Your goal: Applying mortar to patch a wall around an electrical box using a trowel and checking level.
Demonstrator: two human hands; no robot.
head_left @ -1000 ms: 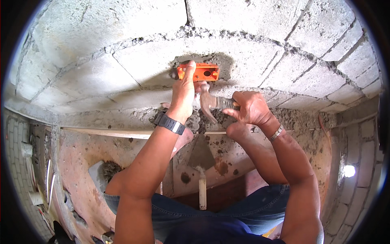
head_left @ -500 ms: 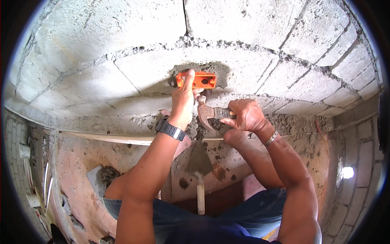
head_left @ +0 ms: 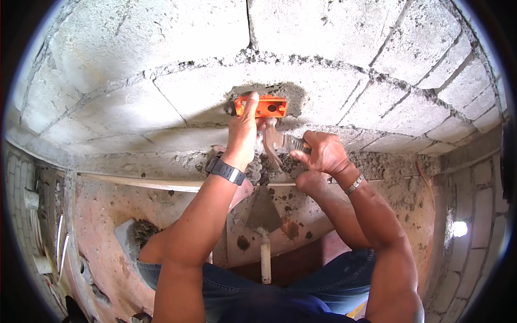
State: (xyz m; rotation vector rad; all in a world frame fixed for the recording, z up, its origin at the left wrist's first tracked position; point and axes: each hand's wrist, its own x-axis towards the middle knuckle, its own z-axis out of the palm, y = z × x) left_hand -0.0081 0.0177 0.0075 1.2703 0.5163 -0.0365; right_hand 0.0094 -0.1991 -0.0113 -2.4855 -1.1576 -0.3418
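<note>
An orange electrical box (head_left: 276,105) sits in a hollow of the block wall, with wet grey mortar (head_left: 295,97) round it. My left hand (head_left: 244,132) grips the box, its thumb laid over the front; the other fingers are partly hidden behind and below. In my right hand (head_left: 323,152) is a claw hammer (head_left: 276,141), held by its dark handle. The hammer's head is just under the box's lower edge, claw pointing down and slightly blurred; whether it touches the box I cannot tell.
Below my hands a trowel (head_left: 264,215) with a pale handle lies on the stained floor between my legs. A mortar lump (head_left: 144,232) rests on a grey board at the left. A long strip (head_left: 145,183) runs along the wall's foot. Block walls close both sides.
The hammer head has moved up and slightly right, closer to the underside of the box. My left hand and the box have stayed in place.
</note>
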